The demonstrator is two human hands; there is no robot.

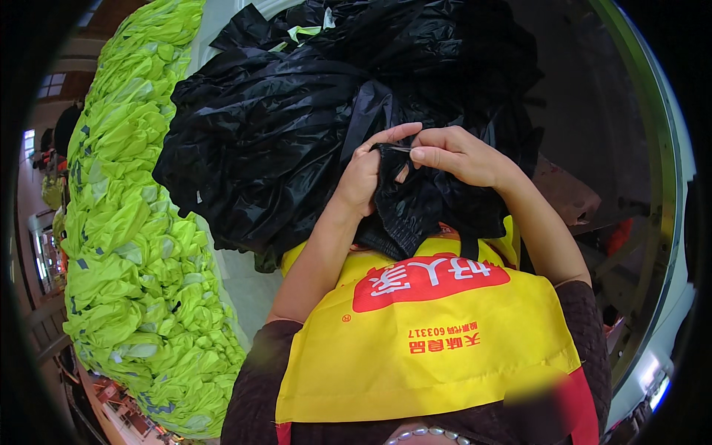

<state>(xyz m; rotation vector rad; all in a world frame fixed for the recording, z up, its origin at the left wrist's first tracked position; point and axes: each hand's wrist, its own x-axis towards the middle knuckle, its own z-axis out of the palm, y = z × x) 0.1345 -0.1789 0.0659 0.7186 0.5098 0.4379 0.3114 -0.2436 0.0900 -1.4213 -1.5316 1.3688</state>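
My left hand (362, 179) is closed on a gathered, elastic-looking edge of black fabric (397, 216), its index finger stretched across toward my other hand. The ribbed band hangs from it down toward my apron. Thumb and fingertips of my right hand (467, 157) pinch together beside the fabric's top edge. A thin, pale, shiny sliver (400, 148) runs from that pinch toward my left hand; its kind is too small to tell. Behind both hands lies a large heap of glossy black cloth (274, 141), and the held piece merges with it.
A long mound of bright yellow-green garments (141, 245) lies along the left. Strips of a pale tabletop (248, 285) show between the two heaps. My yellow and red apron (430, 378) is close below my hands. A curved frame edge (664, 193) bounds the right side.
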